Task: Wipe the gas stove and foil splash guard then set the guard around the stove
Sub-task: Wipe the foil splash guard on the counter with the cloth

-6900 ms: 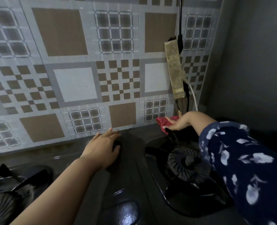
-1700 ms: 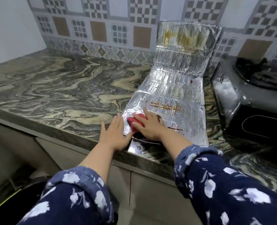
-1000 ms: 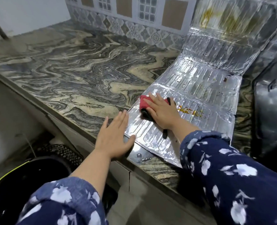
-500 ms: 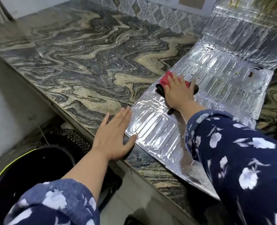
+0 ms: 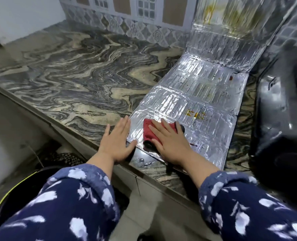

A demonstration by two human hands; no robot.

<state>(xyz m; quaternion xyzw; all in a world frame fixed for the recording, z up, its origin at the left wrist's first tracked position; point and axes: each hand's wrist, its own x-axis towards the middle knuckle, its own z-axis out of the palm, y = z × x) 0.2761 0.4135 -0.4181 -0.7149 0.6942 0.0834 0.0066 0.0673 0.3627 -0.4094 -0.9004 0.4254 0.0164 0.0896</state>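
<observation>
The silver foil splash guard lies unfolded on the marbled counter, its far panel leaning up against the tiled wall with yellow-brown stains. An orange stain sits on the near panel. My right hand presses flat, fingers straight, on a red cloth at the guard's near left corner. My left hand lies flat on the counter edge, its thumb touching the guard's left corner. The dark gas stove stands at the right, partly cut off by the frame.
The marbled counter stretches left to a white wall. Patterned wall tiles run along the back. A dark bin with a yellow-green rim sits on the floor below the counter's front edge.
My right hand has drawn the red cloth back along the foil, from the middle panel to the near left corner. My left hand has stayed at the guard's left corner.
</observation>
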